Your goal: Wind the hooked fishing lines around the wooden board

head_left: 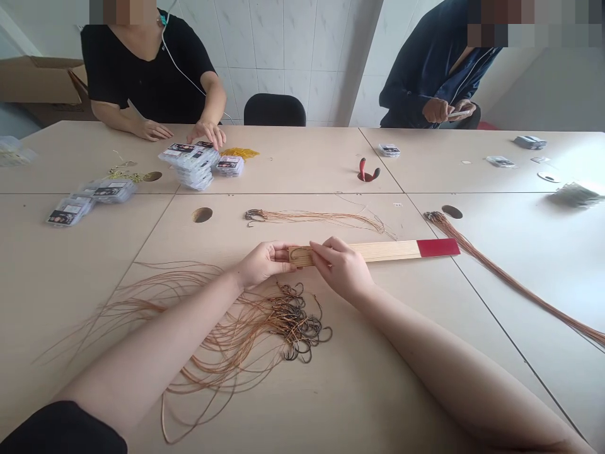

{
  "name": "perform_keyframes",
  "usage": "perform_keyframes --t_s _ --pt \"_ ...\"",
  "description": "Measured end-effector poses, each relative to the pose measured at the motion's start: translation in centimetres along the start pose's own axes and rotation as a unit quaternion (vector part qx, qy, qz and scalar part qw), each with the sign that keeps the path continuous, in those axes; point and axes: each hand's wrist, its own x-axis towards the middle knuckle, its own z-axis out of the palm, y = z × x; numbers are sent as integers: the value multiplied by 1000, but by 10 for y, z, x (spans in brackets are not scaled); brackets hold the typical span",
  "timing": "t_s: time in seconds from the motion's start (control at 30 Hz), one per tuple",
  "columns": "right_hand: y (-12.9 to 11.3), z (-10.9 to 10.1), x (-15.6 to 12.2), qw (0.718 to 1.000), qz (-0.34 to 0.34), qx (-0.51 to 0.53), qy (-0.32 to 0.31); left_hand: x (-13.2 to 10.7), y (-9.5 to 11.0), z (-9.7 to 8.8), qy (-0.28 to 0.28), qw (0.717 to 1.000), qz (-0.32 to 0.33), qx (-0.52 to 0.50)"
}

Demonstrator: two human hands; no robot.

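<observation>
My left hand (265, 265) grips the left end of a flat wooden strip (392, 251) with a red right end. A dark fishing hook (299, 253) lies against the strip's left end. My right hand (343, 268) is closed over the strip beside it, thumb and fingers pinching the hook's shank end; the fingertips partly hide it. Under and right of my left forearm lies a loose pile of fishing hooks (297, 321) with orange-brown lines (222, 353) fanning to the left.
Beyond the strip lies a smaller bundle of hooked lines (312, 217); a long bundle (510, 280) runs along the right. Red-handled pliers (367, 171) stand in a table hole. Stacked clear packs (193, 165) sit by a person in black (151, 75). Another person (435, 75) sits far right.
</observation>
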Motion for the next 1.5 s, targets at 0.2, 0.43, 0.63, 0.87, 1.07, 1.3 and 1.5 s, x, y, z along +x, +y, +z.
perform_keyframes --t_s 0.2,0.43,0.63,0.87,1.07,1.3,1.5 --pt "16 -4 2 1000 5 6 4 2 -1 0 24 1000 -6 -9" --pt "17 -2 4 997 -41 -62 31 4 -6 -1 70 997 3 38" --pt "8 -4 6 989 -123 -74 -20 4 -4 4 66 998 16 17" --pt "13 0 6 988 -124 -41 -79 6 -5 4 69 996 37 30" --pt "9 1 6 989 -113 -32 -86 4 -5 2 80 995 37 52" --pt "5 -4 6 985 -116 -50 -114 4 -4 1 70 995 28 68" --pt "4 -5 5 984 -122 -61 -117 2 0 3 63 997 11 45"
